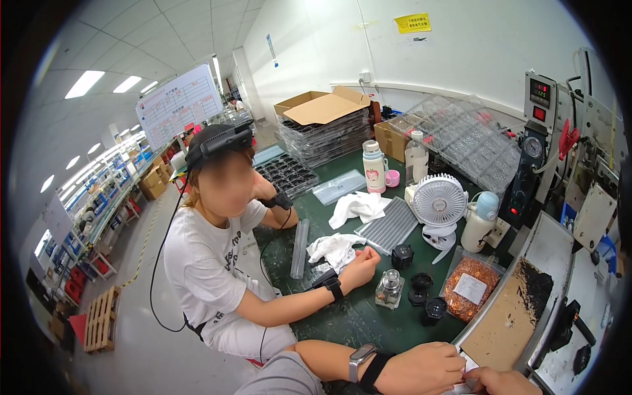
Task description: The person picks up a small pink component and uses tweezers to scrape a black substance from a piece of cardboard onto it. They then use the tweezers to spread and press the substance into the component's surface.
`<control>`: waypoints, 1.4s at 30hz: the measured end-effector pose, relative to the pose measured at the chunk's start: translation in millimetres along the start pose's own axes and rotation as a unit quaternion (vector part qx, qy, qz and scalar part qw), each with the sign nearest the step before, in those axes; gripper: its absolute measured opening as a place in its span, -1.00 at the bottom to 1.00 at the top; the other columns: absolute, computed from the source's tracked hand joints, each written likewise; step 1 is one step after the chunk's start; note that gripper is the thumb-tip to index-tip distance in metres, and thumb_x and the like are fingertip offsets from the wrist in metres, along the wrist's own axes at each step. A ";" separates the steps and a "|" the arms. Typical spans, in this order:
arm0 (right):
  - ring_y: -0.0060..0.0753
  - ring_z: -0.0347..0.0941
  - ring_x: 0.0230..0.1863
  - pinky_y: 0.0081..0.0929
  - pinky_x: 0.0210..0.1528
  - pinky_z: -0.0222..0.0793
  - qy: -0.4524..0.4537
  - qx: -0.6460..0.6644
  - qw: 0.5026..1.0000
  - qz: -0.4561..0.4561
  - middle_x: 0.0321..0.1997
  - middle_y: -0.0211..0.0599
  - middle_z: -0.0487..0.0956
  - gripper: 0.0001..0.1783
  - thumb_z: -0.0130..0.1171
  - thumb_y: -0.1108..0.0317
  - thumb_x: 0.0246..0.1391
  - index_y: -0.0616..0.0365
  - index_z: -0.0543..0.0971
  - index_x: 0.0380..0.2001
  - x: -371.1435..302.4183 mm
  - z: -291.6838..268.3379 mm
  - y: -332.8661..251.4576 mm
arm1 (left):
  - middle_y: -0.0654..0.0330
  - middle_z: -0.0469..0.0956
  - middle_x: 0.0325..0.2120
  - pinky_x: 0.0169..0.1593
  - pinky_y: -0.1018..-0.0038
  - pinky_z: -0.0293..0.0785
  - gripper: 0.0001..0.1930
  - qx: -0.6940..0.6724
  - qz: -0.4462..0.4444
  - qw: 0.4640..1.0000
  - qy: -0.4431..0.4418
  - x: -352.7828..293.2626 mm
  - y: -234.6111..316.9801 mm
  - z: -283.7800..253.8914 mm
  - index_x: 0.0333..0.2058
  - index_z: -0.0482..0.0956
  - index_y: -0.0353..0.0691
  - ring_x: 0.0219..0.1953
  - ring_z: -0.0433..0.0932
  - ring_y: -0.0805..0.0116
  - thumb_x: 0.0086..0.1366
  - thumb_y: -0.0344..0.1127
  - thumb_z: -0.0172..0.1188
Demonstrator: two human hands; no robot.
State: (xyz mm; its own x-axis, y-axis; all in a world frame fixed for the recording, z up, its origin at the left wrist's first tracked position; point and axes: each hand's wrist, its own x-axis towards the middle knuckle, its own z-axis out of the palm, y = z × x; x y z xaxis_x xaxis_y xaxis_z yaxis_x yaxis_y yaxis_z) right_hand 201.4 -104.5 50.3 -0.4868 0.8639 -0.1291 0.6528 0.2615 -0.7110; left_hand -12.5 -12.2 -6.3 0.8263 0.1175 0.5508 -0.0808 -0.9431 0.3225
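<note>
My left hand (421, 370) is at the lower edge, back up and fingers curled in, with a watch (361, 359) and a black band (376, 370) on its wrist. Beside it my right hand (503, 382) is partly cut off by the frame, its index finger bent toward the left fingertips. A small pale piece (469, 366) shows between the hands; its kind is hidden by the fingers. Just beyond lie a clear bag of copper-coloured small parts (466, 289) and a shallow tray (479, 339) with a brown bottom and black crumbs.
A co-worker (210, 257) sits at the left, one hand (360, 268) by a white cloth (332, 250). On the green table (342, 313) stand a glass bottle (390, 291), black round parts (420, 289), a fan (439, 203) and flasks (479, 224). A machine (534, 148) rises at the right.
</note>
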 end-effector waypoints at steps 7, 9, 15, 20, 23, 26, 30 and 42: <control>-0.03 0.52 -0.41 -0.34 -0.35 0.41 0.006 0.006 1.000 -0.003 -0.43 -0.05 0.52 -0.52 0.24 0.46 -0.04 0.19 0.41 0.00 -0.4 0.5 0.1 | 0.20 0.39 -0.45 -0.25 0.32 0.34 -0.88 -0.003 0.002 1.000 0.001 -0.9 -0.3 0.8 -0.43 0.46 -0.13 -0.32 0.40 0.17 0.16 -0.24 0.13; -0.04 0.52 -0.42 -0.34 -0.35 0.41 0.000 0.014 1.000 0.005 -0.43 -0.05 0.52 -0.52 0.25 0.45 -0.04 0.18 0.42 0.00 -0.1 -0.1 -0.2 | 0.20 0.39 -0.45 -0.26 0.31 0.34 -0.88 -0.002 0.003 1.000 0.000 -1.0 -0.3 0.6 -0.43 0.45 -0.13 -0.32 0.39 0.17 0.16 -0.24 0.12; -0.04 0.51 -0.42 -0.34 -0.36 0.40 0.002 0.016 1.000 0.003 -0.43 -0.05 0.52 -0.52 0.24 0.44 -0.04 0.18 0.42 0.00 0.5 -2.3 -1.6 | 0.20 0.39 -0.45 -0.27 0.31 0.33 -0.88 0.004 0.004 1.000 0.003 -0.8 -1.3 1.0 -0.43 0.45 -0.12 -0.33 0.39 0.17 0.16 -0.23 0.12; -0.03 0.52 -0.41 -0.33 -0.35 0.40 0.003 0.019 1.000 0.001 -0.43 -0.03 0.52 -0.53 0.24 0.44 -0.03 0.18 0.41 0.00 0.1 -2.3 -0.4 | 0.19 0.38 -0.45 -0.27 0.31 0.33 -0.88 -0.001 0.004 1.000 0.003 -0.4 -1.5 1.3 -0.43 0.45 -0.13 -0.33 0.39 0.16 0.16 -0.23 0.12; -0.02 0.52 -0.41 -0.32 -0.35 0.40 0.001 0.017 1.000 0.003 -0.42 -0.02 0.52 -0.53 0.24 0.44 -0.03 0.18 0.41 -0.01 -0.1 -2.3 0.0 | 0.19 0.38 -0.45 -0.27 0.31 0.33 -0.88 -0.002 0.004 1.000 0.002 -1.1 -2.1 2.7 -0.42 0.45 -0.12 -0.33 0.39 0.16 0.17 -0.23 0.12; -0.01 0.52 -0.40 -0.32 -0.35 0.40 -0.002 0.017 1.000 0.008 -0.42 -0.02 0.52 -0.54 0.24 0.44 -0.03 0.18 0.42 -0.01 0.1 -2.5 -0.7 | 0.19 0.39 -0.45 -0.27 0.31 0.33 -0.88 -0.006 0.002 1.000 -0.005 -1.2 -2.2 2.7 -0.42 0.45 -0.12 -0.33 0.39 0.16 0.18 -0.23 0.12; -0.01 0.52 -0.40 -0.32 -0.35 0.40 -0.004 0.021 1.000 0.007 -0.42 -0.02 0.53 -0.54 0.24 0.44 -0.03 0.18 0.42 -0.01 0.2 -2.6 0.1 | 0.19 0.38 -0.46 -0.27 0.31 0.33 -0.87 0.000 0.006 1.000 0.005 -1.5 -1.9 3.4 -0.43 0.44 -0.12 -0.34 0.39 0.16 0.17 -0.22 0.12; -0.05 0.50 -0.41 -0.33 -0.34 0.40 -0.010 0.030 0.999 0.007 -0.42 -0.04 0.51 -0.56 0.23 0.44 -0.02 0.20 0.42 -0.02 0.4 -3.6 0.3 | 0.20 0.38 -0.45 -0.27 0.31 0.33 -0.87 -0.001 0.007 1.000 -0.002 -0.8 -1.6 1.5 -0.41 0.45 -0.12 -0.33 0.39 0.17 0.16 -0.23 0.13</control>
State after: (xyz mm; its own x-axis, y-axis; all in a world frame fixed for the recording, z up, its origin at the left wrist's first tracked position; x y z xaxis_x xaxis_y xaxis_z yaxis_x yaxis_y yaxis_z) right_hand 203.5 -102.5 52.6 -0.4887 0.8590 -0.1528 0.6241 0.2218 -0.7492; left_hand -12.2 -11.2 -8.5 0.8276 0.1037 0.5516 -0.0923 -0.9442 0.3161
